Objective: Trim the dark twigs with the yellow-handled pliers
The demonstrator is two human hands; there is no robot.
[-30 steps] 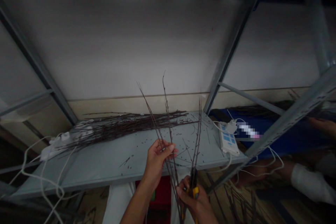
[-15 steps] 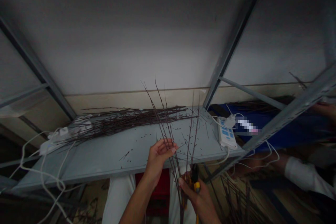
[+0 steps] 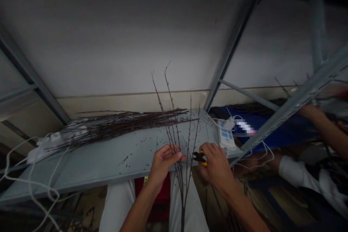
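Dark, bare twigs [image 3: 181,195] stand nearly upright between the hands, their long axis running from low in front of the white trousers [image 3: 116,203] up past the front edge of a grey steel shelf [image 3: 89,177], with their thin tips rising against the wall [image 3: 122,43] beyond it. The left hand [image 3: 163,163] is curled around the stems at about the height of that edge and lies nearest them. The right hand [image 3: 216,163], apart from it, is clamped on yellow-handled cutters [image 3: 202,163], whose black jaws point left, just beside the twigs. Farther left on the shelf lies a long pile of twigs [image 3: 122,127], running lengthwise along it, with small cut bits [image 3: 141,148] scattered in front. A white power strip [image 3: 225,136] sits near the right end, close to the right hand, and white cables [image 3: 43,185] trail over the left end. A co-worker's forearm [image 3: 323,127] shows at the far right.
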